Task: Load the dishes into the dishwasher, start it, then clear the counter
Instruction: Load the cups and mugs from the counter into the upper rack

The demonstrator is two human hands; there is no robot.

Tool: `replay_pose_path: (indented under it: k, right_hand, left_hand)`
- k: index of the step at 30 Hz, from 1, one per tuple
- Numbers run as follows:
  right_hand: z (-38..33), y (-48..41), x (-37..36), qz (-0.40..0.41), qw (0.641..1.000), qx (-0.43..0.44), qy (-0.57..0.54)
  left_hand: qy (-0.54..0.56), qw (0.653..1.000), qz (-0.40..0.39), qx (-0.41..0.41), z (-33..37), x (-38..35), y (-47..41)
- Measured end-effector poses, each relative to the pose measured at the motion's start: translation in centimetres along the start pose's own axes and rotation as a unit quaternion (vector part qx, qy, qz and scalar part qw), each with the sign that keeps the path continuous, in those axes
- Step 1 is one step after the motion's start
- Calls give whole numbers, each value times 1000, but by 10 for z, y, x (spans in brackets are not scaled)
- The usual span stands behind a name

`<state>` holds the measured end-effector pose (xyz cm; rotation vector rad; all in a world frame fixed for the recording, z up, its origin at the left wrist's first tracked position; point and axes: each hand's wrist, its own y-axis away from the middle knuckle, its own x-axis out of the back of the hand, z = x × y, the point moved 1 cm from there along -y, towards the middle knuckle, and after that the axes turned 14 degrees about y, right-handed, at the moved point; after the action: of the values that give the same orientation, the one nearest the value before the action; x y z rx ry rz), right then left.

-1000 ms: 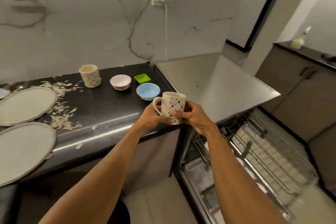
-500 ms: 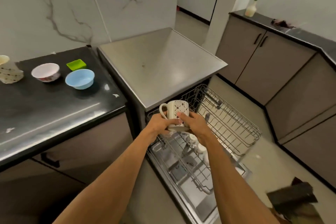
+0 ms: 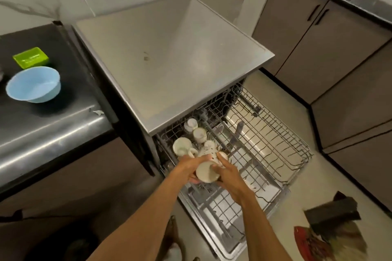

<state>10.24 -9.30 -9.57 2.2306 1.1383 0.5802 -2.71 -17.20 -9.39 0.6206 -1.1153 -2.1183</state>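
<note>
Both hands hold a cream patterned mug (image 3: 206,170), tipped over with its base toward me, above the left front of the pulled-out upper dishwasher rack (image 3: 275,140). My left hand (image 3: 188,167) grips it from the left, my right hand (image 3: 228,176) from the right. Several cream cups (image 3: 182,146) stand upside down in the rack's left row just behind the mug. On the dark counter (image 3: 53,125) at the left sit a light blue bowl (image 3: 34,83) and a small green square dish (image 3: 30,57).
The dishwasher's steel top (image 3: 169,53) juts out above the rack. Its lowered door (image 3: 222,218) lies under the rack. Brown cabinets (image 3: 318,38) line the right side. A dark object and a patterned cloth (image 3: 331,231) lie on the floor at the lower right.
My hands carried the mug from over the counter down to the dishwasher rack and turned it from upright to tipped over. The view swung right and down.
</note>
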Motion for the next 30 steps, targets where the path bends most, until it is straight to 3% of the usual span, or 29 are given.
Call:
replay_pose_path:
  k: [9,15,22,30]
  right_hand:
    - [46,-68,0,34,994,-106,-10]
    - [51,-104,-3,13,990,-128,64]
    - [49,-134,-4,-6,974,-119,192]
    - [53,-159,-13,55,969,-132,199]
  left_hand:
    - [-171,985,-17,5,-8,-5,-68]
    - [-270,962,16,48,-12,-3,-92]
    - [-235,962,24,134,-14,-5,-108]
    - [-115,967,57,222,-6,-11,-121]
